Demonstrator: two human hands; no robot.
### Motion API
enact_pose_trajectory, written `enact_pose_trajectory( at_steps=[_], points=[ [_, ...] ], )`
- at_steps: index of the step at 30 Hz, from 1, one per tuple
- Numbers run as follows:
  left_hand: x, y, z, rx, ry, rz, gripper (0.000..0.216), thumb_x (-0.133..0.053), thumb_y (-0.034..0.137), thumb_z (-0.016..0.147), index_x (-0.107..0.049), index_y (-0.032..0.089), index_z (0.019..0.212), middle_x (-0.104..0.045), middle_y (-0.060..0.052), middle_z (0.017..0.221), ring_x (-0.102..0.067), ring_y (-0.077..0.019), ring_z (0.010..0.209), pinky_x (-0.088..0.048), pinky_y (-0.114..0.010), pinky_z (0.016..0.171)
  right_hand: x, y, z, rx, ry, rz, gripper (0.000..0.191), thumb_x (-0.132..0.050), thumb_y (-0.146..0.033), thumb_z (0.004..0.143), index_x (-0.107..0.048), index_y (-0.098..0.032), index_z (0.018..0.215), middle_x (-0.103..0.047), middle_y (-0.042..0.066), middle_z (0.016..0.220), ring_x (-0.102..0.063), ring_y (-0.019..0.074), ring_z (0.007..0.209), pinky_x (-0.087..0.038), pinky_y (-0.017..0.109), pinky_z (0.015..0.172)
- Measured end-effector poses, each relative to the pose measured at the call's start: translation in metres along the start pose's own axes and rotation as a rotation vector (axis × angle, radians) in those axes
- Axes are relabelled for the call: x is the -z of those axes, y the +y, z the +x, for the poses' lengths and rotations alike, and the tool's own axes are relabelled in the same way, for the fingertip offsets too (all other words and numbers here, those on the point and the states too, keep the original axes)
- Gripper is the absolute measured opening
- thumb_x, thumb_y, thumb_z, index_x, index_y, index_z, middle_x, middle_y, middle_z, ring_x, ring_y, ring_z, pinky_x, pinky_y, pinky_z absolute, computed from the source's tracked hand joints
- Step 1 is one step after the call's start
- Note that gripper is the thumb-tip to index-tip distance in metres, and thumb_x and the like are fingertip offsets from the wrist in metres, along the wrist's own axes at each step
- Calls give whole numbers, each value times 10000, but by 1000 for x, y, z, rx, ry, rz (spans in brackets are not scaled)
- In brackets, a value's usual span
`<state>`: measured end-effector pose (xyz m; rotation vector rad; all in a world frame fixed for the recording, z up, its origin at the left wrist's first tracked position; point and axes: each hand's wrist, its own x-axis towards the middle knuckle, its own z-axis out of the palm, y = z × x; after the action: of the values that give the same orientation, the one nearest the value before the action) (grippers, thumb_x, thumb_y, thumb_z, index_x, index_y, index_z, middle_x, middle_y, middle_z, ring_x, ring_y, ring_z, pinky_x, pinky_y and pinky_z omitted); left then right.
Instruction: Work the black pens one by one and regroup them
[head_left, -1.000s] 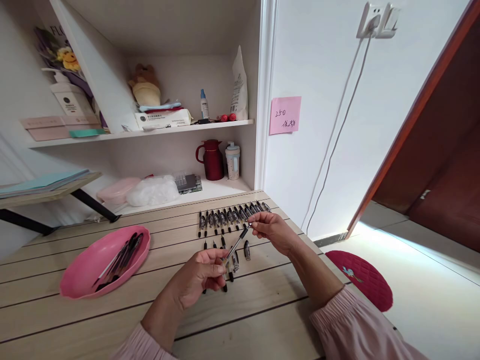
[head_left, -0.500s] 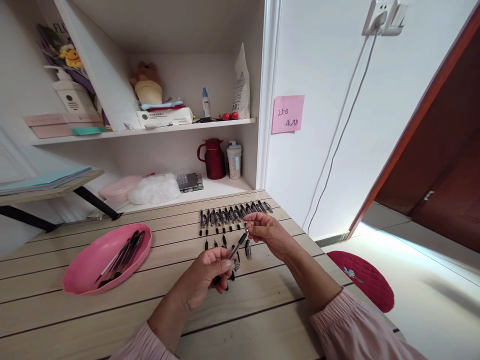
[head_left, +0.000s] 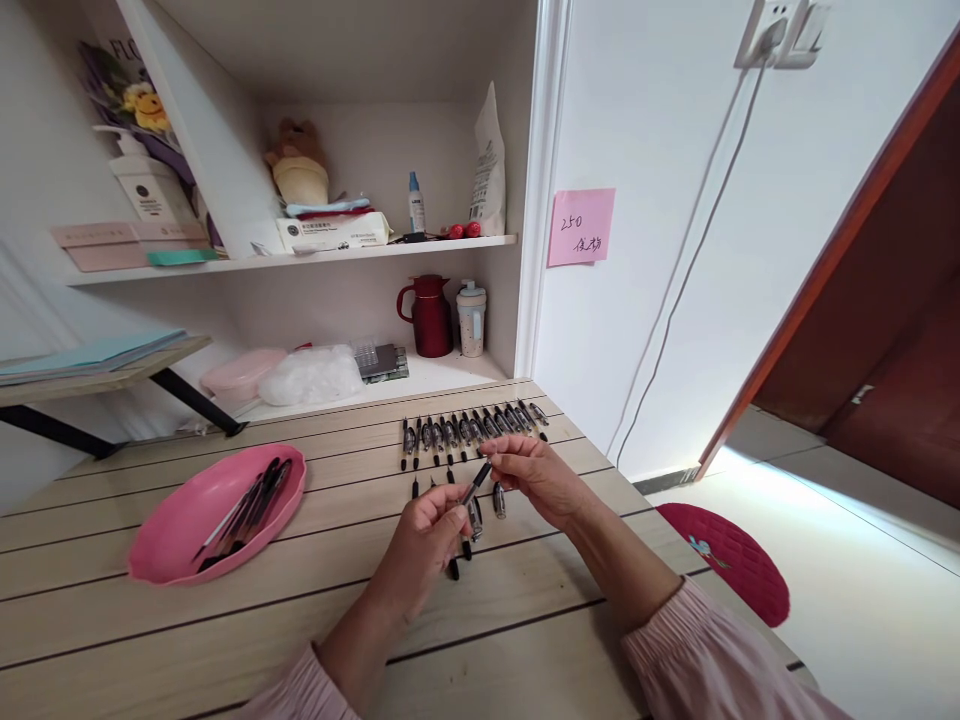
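A pen (head_left: 477,482) with a clear barrel and a black grip slants up to the right between my hands. My left hand (head_left: 429,530) is closed round its barrel. At the pen's upper end, my right hand (head_left: 534,477) pinches the tip between thumb and fingertips, which hide the point itself. Just below my right hand lies a clear pen cap (head_left: 499,500). Several pens and caps (head_left: 452,432) are lined up in a row beyond my hands. A few more black pen parts (head_left: 466,548) lie beneath my left hand, partly covered by it.
To the left, a pink scalloped dish (head_left: 154,540) holds several pens. Behind the wooden table (head_left: 300,625) stands a white shelf (head_left: 420,245) with a red jug (head_left: 431,315) and a speckled cup (head_left: 471,318). A red stool seat (head_left: 739,565) is at the right.
My right fingertips have come down slightly onto the pen's tip. My left hand has shifted a little on the barrel, and its lower end shows less. The view has moved slightly.
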<state>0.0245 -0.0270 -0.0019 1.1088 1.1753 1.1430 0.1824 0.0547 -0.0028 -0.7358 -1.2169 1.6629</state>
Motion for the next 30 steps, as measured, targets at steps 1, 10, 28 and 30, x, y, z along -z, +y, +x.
enact_pose_trajectory(
  at_steps=[1,10,28,30],
  points=[
    [-1,0,0,-18,21,28,385,-561,278,695,-574,133,1052,-533,31,596,-295,-26,365,-195,-186,381,0,0,0,-10,-6,11,265,-725,-296,566,-654,-162,785,-584,-10,637,-506,81,546,-338,213,482],
    [0,-6,3,-166,110,206,311,-537,234,694,-646,155,974,-581,8,636,-479,-92,532,-373,-205,531,3,7,3,-57,-4,-18,256,-738,-334,566,-565,-149,604,-547,-29,545,-451,62,469,-297,200,445],
    [2,-6,6,-58,83,121,386,-548,274,681,-620,125,1029,-538,30,580,-307,-29,372,-243,-179,394,-6,12,2,-95,10,96,254,-704,-350,616,-608,-179,778,-605,3,731,-553,99,616,-392,196,496],
    [3,-7,7,-60,81,133,386,-544,264,680,-617,127,1033,-530,36,580,-294,-21,363,-234,-176,386,-5,12,2,-78,30,104,227,-728,-306,592,-605,-172,729,-582,-14,663,-539,85,587,-386,183,490]
  ],
)
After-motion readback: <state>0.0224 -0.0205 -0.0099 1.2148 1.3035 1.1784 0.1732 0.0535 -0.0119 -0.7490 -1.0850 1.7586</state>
